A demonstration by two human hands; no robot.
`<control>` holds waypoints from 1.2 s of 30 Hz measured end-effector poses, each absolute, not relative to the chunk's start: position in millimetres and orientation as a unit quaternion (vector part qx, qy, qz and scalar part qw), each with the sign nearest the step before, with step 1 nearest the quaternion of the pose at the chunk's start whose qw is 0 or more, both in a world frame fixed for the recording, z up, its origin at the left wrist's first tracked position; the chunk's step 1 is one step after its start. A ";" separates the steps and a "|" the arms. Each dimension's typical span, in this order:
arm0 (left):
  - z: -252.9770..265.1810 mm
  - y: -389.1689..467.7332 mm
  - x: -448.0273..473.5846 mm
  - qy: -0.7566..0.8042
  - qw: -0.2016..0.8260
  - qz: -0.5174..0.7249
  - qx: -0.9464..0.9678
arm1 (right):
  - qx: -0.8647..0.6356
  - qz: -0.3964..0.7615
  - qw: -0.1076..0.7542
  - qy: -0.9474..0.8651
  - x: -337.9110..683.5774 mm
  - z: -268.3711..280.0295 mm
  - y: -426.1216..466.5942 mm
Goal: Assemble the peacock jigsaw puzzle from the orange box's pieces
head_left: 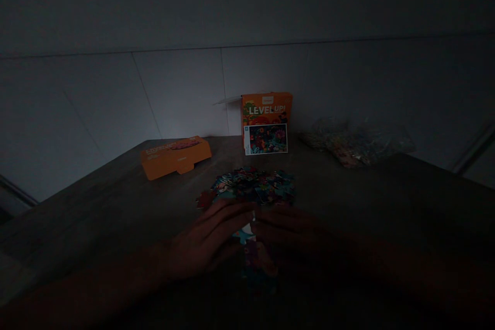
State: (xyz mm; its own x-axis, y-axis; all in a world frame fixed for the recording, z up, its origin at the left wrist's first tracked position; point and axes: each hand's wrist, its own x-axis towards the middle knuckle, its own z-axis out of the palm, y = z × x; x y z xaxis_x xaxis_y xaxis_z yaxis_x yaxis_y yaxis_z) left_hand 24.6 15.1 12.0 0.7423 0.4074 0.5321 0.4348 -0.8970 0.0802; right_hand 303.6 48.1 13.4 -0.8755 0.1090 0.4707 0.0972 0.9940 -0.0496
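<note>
The light is dim. My left hand (207, 234) reaches in from the left, its fingers bent over a white and teal jigsaw piece (244, 234) with the thumb below. My right hand (288, 227), mostly in shadow, meets it from the other side, and its fingertips close in on the same spot. What lies under the right fingers is largely hidden. Toward me, between the hands, a strip of purple and pink jigsaw pieces (257, 263) lies on the table. Just beyond the fingers spreads a heap of loose jigsaw pieces (251, 183), mostly dark blue, teal and red.
An orange puzzle box (266, 100) stands against the wall, with a picture card (268, 140) leaning on its front. To the left lies an orange box lid (176, 157). Clear plastic bags (351, 144) with contents rest at the back right of the grey table (116, 191).
</note>
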 end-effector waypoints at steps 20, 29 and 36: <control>12.7 16.6 25.2 -0.288 -0.046 -0.245 -0.925 | -0.053 0.075 0.273 -0.958 303.5 12.9 48.9; 10.7 17.0 26.5 -0.272 -0.009 -0.250 -0.929 | -0.045 0.084 0.257 -0.962 300.9 15.6 47.3; 13.6 16.0 28.3 -0.256 0.010 -0.261 -0.931 | -0.043 0.102 0.262 -0.959 301.2 14.8 48.1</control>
